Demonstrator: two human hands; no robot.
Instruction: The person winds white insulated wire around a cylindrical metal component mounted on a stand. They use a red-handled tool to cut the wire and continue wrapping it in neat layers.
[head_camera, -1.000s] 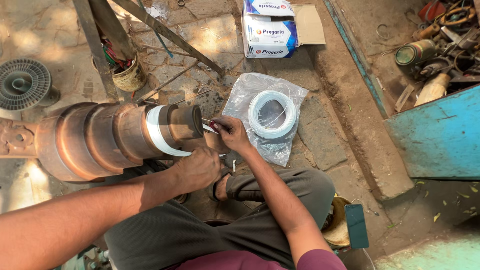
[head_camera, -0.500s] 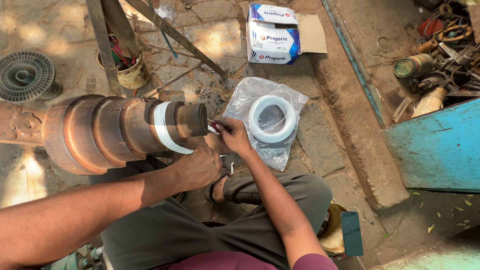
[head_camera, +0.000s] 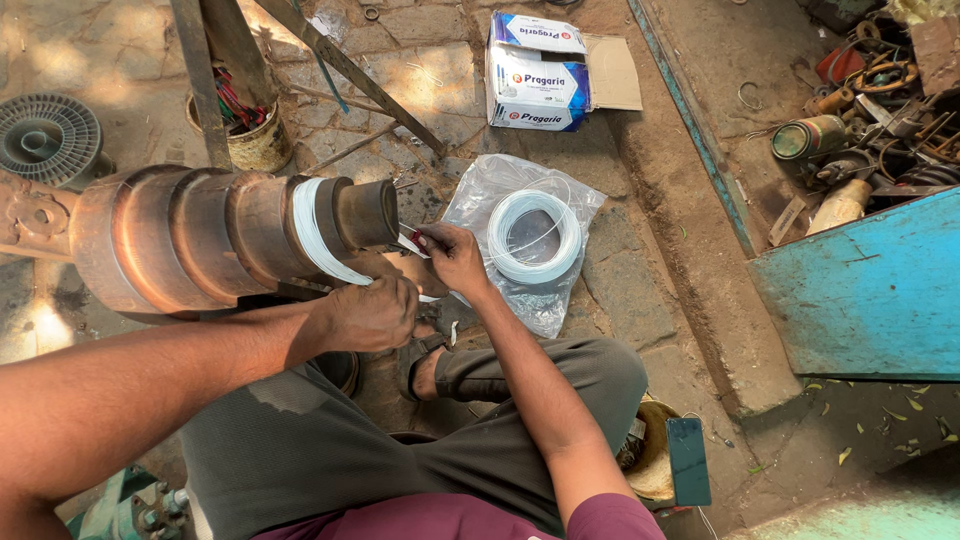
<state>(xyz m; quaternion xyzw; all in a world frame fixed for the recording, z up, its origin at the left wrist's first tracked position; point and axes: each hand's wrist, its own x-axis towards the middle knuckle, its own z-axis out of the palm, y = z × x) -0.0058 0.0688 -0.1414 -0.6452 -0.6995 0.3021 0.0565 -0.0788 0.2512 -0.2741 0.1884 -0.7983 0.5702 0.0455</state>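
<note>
White wire is wound in a narrow band around a rusty stepped drum, a copper-brown former lying on its side with several steps that narrow toward its free end. The band sits on one of the smaller steps, just short of that end, and looks flat and even, a few turns wide. A strand runs off its lower edge toward the hands.

The left hand rests against the underside of the drum below the band, fingers curled together over the strand; what lies inside the fist cannot be made out. The right hand is just beside the drum's end face, thumb and forefinger pinched shut on a small red-and-white piece, the other fingers folded in.

On the paved ground beyond the right hand lies one coil of white wire on a clear plastic bag, near the hand but not touching it. Further off stands one white and blue carton with its flap open. One grey finned fan disc lies near the left edge of the ground, and one tin can of wire scraps stands behind the drum. One dark phone lies beside the person's knee.
</note>
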